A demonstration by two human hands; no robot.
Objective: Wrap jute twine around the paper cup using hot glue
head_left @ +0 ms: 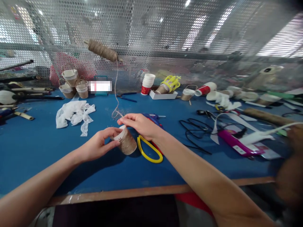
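A paper cup wrapped in brown twine (126,142) lies tilted on the blue table (28,148) in front of me. My left hand (98,145) grips it at the rim with thumb and fingers. My right hand (139,124) rests over its top, fingers closed, pinching the twine strand (115,94) against the cup. That strand runs up to a twine spool (102,50) hung on the perforated metal screen. A yellow loop (149,149) and a blue glue gun (153,119) lie just right of the cup, partly under my right wrist.
White lace (74,116) lies at the left. Twine-wrapped cups (71,82) stand at back left, paper cups (147,83) and a white tray (163,94) at back centre. Black cable (194,130), scissors (205,113), and a pink tool (236,145) lie right. Wooden table edge (142,190) runs near me.
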